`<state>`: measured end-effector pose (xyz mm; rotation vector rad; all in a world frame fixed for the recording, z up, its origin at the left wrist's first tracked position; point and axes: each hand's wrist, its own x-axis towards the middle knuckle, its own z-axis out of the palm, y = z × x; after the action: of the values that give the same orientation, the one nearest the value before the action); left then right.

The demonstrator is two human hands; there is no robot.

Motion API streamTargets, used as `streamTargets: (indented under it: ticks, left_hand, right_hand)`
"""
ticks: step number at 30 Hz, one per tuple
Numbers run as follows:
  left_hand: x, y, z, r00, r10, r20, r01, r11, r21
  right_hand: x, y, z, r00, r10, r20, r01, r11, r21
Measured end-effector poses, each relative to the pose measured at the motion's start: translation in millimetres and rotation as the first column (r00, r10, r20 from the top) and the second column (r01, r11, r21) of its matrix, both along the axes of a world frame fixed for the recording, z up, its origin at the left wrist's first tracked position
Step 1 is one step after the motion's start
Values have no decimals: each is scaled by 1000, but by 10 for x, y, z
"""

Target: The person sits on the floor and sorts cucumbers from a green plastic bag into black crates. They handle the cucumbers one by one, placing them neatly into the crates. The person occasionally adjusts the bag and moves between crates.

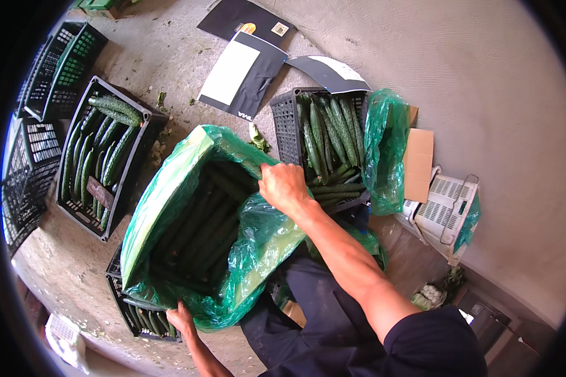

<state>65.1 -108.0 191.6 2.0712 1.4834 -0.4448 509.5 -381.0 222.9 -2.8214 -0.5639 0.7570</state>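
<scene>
A large box lined with green plastic film (259,235) stands before me, its pale inner walls showing through the film and dark cucumbers (193,226) lying in rows at its bottom. My right hand (283,186) grips the film and rim at the box's upper right corner. At the lower left edge, my left hand (181,316) pinches the same film. Beyond my right hand stands a black plastic crate (285,125) full of long cucumbers (337,132). Partly under the box, a second black crate (118,301) also holds cucumbers.
On the left, a black crate (144,146) holds cucumbers and a small packet; more crates (59,70) stand behind it. Dark printed sheets (264,89) lie on the concrete floor. Green film (384,155), cardboard (419,165) and a white basket (445,198) are at the right.
</scene>
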Motion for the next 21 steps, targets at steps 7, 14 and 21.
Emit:
streamTargets:
  ticks: [7, 14, 21]
  left_hand:
    - [893, -283, 378, 985, -155, 80, 147, 984, 99]
    - [2722, -1234, 1019, 923, -384, 34, 380, 921, 84]
    - [3939, -2885, 683, 824, -511, 243, 549, 826, -124]
  right_hand:
    - [320, -958, 253, 993, -117, 2, 117, 993, -2]
    - [761, -2838, 633, 833, -536, 139, 549, 833, -73]
    - [1284, -5412, 319, 758, -609, 233, 622, 783, 22]
